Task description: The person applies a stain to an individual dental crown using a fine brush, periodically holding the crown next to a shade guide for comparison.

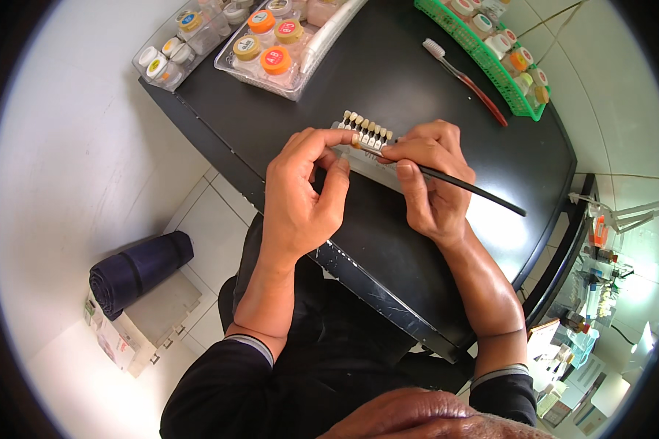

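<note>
My left hand (pixel 304 190) is raised over the black table, index finger and thumb curled toward each other. At the index fingertip is a tiny tan, tooth-like piece (pixel 356 141), too small to make out fully. My right hand (pixel 436 175) grips a thin black-handled brush (pixel 483 194) between thumb and fingers. Its tip reaches the tan piece, and its handle slants down to the right. Just beyond both hands lies a tooth shade guide (pixel 366 130), its row of tooth-coloured tabs standing up from a grey holder partly hidden by my fingers.
On the black table (pixel 388 66) lies a red-handled toothbrush (pixel 467 82). Clear plastic trays (pixel 296 94) of lidded jars stand at the back left, a green basket (pixel 483 55) of jars at the back right. A dark rolled mat (pixel 140 272) lies lower left. Equipment crowds the right side.
</note>
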A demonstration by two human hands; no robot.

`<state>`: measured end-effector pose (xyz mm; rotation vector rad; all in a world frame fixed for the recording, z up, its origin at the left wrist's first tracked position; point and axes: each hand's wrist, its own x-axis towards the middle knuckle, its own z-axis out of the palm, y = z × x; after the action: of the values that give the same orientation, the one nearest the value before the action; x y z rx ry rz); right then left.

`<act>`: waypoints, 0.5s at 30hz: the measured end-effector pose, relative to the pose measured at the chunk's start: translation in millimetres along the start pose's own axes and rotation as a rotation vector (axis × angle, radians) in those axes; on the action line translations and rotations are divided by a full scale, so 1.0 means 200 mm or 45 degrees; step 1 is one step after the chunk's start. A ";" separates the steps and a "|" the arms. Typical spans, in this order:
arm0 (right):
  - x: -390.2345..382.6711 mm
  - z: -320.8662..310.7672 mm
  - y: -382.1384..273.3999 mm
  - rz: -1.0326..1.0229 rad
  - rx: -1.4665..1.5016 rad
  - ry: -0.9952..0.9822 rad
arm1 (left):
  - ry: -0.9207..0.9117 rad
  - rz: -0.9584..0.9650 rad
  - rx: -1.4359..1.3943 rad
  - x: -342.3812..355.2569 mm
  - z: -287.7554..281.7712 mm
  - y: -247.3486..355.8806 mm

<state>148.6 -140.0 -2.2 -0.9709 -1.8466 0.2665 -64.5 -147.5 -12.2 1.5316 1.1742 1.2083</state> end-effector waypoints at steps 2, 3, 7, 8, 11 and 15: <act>-0.01 -0.01 0.00 -0.033 -0.004 0.003 | 0.001 0.023 0.021 0.00 0.00 0.00; 0.00 -0.01 0.00 -0.033 -0.004 0.003 | 0.000 0.022 0.021 0.00 0.00 0.00; 0.00 0.00 0.00 -0.026 0.010 -0.019 | 0.006 0.017 0.015 0.00 0.00 0.00; -0.01 0.00 0.00 -0.018 0.030 0.025 | 0.007 0.006 0.003 0.00 0.00 0.00; 0.00 -0.01 0.00 -0.010 -0.009 -0.037 | 0.009 0.067 0.046 0.01 0.00 -0.01; 0.01 0.00 -0.01 0.002 0.002 -0.006 | 0.019 0.015 0.016 0.00 0.00 -0.01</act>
<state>148.5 -140.4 -0.2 -0.9711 -1.8496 0.2711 -64.7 -147.6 -13.5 1.5439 1.1859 1.2239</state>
